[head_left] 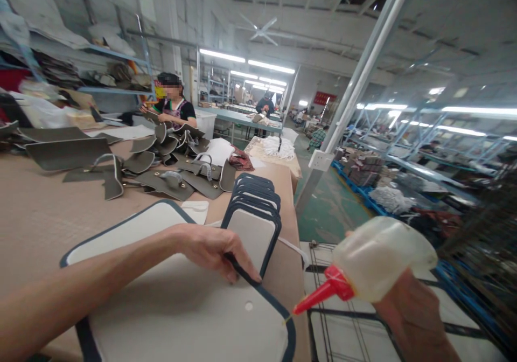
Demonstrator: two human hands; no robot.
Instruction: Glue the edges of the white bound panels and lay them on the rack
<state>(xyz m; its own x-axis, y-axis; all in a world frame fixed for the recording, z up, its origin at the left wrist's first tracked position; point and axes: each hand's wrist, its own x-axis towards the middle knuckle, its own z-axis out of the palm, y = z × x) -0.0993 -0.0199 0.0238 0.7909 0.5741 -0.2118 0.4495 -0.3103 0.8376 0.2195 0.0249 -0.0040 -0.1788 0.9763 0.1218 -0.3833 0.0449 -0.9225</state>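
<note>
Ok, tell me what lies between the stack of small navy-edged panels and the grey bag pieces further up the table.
In the head view, a small white rounded piece lies between the stack of small navy-edged panels and the grey bag pieces; otherwise bare brown tabletop.

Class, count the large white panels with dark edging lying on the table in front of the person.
2: one white panel under the left hand, another behind the forearm. The smaller stacked pieces may hide more.

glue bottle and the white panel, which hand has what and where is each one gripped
The right hand holds the glue bottle around its translucent body, red nozzle pointing left. The left hand pinches the dark trim strip at the white panel's edge.
</note>
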